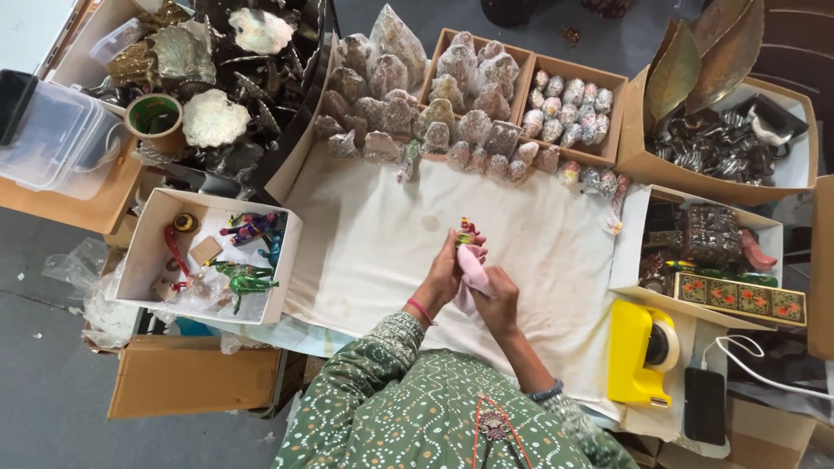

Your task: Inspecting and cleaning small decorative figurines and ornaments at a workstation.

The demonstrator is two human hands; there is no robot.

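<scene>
Over the cloth (365, 234), left hand (445, 276) grips a figurine (466, 233).

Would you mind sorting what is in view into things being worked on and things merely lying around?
In hand:
- small painted figurine, held by the left hand
- pink cloth, held by the right hand

Lying about:
- yellow tape dispenser
- phone
- box of colourful figurines
- wrapped pieces

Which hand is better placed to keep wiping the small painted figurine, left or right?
Right, likely. The right hand already holds the pink cloth against the small multicoloured painted figurine. The left hand has its grip around the figurine from the left, steadying it above the white cloth-covered table.
</scene>
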